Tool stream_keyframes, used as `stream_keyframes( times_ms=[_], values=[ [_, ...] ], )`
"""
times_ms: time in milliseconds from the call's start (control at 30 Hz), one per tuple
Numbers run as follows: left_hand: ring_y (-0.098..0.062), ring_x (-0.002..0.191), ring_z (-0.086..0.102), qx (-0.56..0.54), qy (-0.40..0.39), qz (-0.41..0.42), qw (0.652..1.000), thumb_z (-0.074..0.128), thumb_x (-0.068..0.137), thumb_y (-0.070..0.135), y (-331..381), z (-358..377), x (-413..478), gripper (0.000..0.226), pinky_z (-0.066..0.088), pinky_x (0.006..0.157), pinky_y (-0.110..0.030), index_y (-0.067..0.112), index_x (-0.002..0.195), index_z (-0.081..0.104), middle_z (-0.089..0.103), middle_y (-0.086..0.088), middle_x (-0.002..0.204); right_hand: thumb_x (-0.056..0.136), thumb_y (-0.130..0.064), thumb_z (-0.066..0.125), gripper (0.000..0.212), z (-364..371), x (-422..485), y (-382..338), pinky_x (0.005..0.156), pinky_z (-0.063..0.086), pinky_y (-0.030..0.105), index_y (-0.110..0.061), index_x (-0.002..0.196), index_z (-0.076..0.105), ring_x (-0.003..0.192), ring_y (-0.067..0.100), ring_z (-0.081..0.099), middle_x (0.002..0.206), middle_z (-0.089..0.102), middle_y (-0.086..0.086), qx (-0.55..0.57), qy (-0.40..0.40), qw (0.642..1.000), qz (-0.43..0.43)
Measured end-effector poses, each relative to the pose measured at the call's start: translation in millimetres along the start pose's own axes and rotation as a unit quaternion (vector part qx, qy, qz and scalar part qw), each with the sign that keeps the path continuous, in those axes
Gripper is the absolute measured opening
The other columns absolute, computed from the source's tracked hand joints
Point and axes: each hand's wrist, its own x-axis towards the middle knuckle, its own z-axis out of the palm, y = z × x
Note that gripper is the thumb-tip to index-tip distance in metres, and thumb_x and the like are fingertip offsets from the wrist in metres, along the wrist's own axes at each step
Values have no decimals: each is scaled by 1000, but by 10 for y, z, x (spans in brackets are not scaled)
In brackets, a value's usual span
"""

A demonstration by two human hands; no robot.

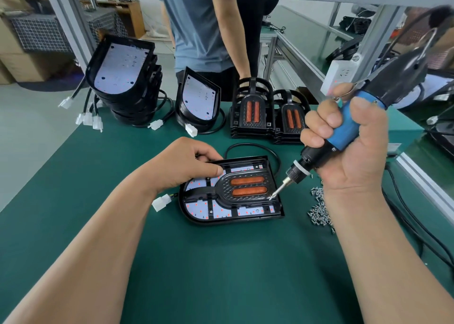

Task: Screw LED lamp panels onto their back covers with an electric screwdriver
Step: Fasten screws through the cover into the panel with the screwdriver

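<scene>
A black lamp assembly (231, 191) lies flat on the green mat, a black frame with two orange strips over its white LED panel. My left hand (186, 164) rests on the assembly's upper left edge, fingers curled over the rim and the index finger pressing on the frame. My right hand (348, 142) grips the blue-handled electric screwdriver (344, 132), tilted. Its bit tip (271, 197) touches the frame's right side, with a screw at the tip.
A heap of loose screws (319, 208) lies right of the assembly. Stacks of back covers with white panels (122, 78), (199, 100) and stacks of black frames (253, 112), (291, 120) stand at the back. A person (208, 34) stands behind the table. Cables run along the right edge.
</scene>
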Motion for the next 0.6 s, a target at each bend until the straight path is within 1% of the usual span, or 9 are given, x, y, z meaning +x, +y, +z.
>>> stream_keyframes(
  times_ms=[33,300,333,400,433,467,500,533,600],
  values=[
    [-9,60,39,3,2,1,1000,86,78,30,-1,-6,1,14,38,58,-12,29,91,83,36,7,62,79,-23,77,32,5,-3,7,52,42,23,-20,104,57,58,10,41,70,45,-6,-4,-6,1000,4],
    [-10,61,39,10,2,-4,1000,87,83,25,4,-12,-3,10,38,58,-14,29,90,83,37,9,61,79,-22,74,31,21,-19,35,52,42,24,-19,103,55,57,10,42,68,46,-6,-25,-29,999,13],
    [-10,61,39,10,2,-5,1000,87,83,25,4,-11,-4,9,38,58,-14,29,90,83,37,9,61,80,-22,73,30,18,-21,36,52,42,24,-19,104,55,57,10,42,68,46,-6,-27,-27,999,14],
    [-10,61,39,7,2,-6,1000,87,83,25,4,-10,-8,9,38,58,-14,28,90,83,38,9,61,86,-21,59,19,5,-23,43,52,42,24,-19,104,54,57,11,43,68,47,-6,-30,-27,999,13],
    [-10,61,39,5,2,-6,1000,86,83,25,3,-10,-8,9,38,59,-14,28,90,83,38,9,61,87,-22,56,18,-3,-23,47,53,42,24,-19,104,54,57,11,43,68,47,-6,-30,-30,999,15],
    [-10,61,39,6,2,-6,1000,86,83,25,1,-10,-6,9,38,59,-15,28,91,83,38,9,61,86,-21,59,19,-4,-22,53,53,42,24,-19,104,55,57,11,43,68,48,-7,-31,-35,999,19],
    [-10,61,39,6,1,-6,1000,86,83,26,-1,-9,-5,9,37,59,-15,28,91,83,38,10,61,84,-19,66,23,-8,-17,61,53,43,24,-19,105,56,58,11,44,68,48,-6,-32,-41,998,22],
    [-10,61,39,7,2,-7,1000,86,83,26,-2,-8,-3,9,37,59,-15,29,91,83,38,10,61,80,-22,75,31,-13,-10,72,53,43,24,-19,105,56,58,11,44,69,49,-6,-32,-48,998,24],
    [-10,61,39,7,2,-8,1000,86,84,25,-2,-8,-2,9,37,59,-16,29,91,83,38,11,60,78,-32,83,38,-16,-6,89,54,43,24,-20,104,58,58,11,45,69,49,-6,-34,-61,997,31]
  ],
)
